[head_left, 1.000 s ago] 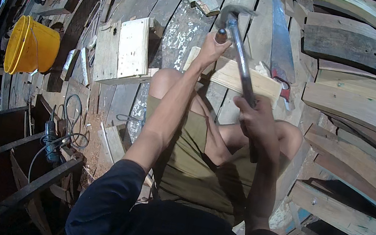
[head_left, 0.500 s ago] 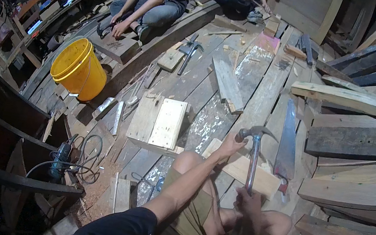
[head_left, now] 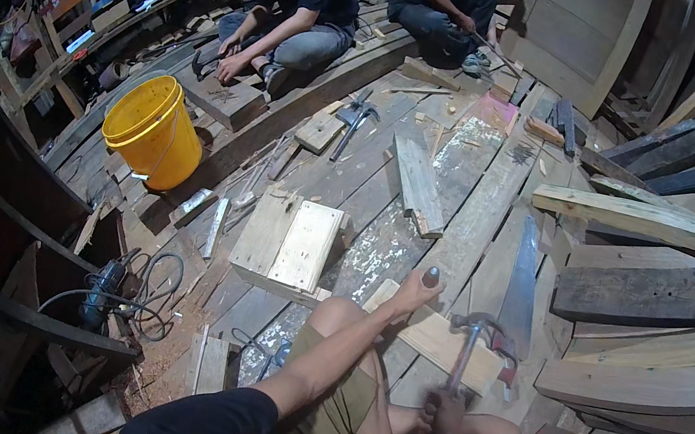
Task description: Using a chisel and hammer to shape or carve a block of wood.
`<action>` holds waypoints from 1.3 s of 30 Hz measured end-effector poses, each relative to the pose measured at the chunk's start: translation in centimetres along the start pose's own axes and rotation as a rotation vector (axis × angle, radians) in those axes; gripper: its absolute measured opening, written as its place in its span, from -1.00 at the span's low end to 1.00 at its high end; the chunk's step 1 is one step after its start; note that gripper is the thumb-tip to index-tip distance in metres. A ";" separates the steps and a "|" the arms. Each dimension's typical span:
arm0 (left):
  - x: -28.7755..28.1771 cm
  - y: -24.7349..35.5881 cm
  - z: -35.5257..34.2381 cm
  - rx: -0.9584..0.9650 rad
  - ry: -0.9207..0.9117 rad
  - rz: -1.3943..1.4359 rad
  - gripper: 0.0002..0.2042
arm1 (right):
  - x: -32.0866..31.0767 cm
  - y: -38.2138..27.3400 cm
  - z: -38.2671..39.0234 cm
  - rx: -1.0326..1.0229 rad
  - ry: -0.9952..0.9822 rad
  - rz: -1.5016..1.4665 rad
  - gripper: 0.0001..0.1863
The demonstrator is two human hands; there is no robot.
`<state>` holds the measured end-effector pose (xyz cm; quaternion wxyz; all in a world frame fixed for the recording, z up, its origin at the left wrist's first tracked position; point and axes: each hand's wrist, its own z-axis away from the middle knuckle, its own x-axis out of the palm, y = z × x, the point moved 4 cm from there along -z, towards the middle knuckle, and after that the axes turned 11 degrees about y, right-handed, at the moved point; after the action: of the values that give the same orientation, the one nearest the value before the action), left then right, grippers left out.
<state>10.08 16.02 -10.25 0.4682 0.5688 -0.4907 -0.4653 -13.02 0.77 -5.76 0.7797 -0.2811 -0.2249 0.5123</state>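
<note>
My left hand [head_left: 415,296] is closed around an upright chisel-like tool, and only its rounded, shiny dark end [head_left: 431,275] shows above the fist. The tool's lower part is hidden. Beneath this hand a pale wooden board [head_left: 458,353] lies slantwise in front of my crossed legs. My right hand [head_left: 440,417], slightly smeared by motion, grips the handle of a claw hammer [head_left: 467,345]. The hammer's head is over the right part of the board, apart from the tool's end. Just beyond the board's right end lies a handsaw [head_left: 521,290] with a red handle.
A wooden box-like block [head_left: 305,245] stands left of my knee. Further left are a yellow bucket [head_left: 159,137] and a corded power tool [head_left: 104,290]. Another hammer [head_left: 352,129] lies ahead. Stacked timbers [head_left: 641,292] line the right. Two people sit at the back.
The hammer head has swung from beside the tool's end, down and toward me, over the board. My left hand has shifted slightly nearer, still holding the tool. The view has tilted a little.
</note>
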 end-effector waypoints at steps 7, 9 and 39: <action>0.6 0.7 0.4 -0.047 -0.036 0.057 -0.76 | -4.2 -0.2 -4.1 -0.602 0.392 0.288 -0.81; 0.3 1.2 0.6 -0.021 -0.027 0.044 -0.77 | -5.7 1.1 -7.5 -0.588 0.450 0.329 -0.80; -3.1 2.7 -0.9 -0.067 0.470 0.361 -0.78 | -6.8 2.1 -14.3 -0.535 0.475 0.796 -0.59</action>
<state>10.38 18.96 -7.24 0.6626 0.5487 -0.4465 -0.2460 -7.87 -7.85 -18.15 0.4557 -0.6417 -0.0411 0.6155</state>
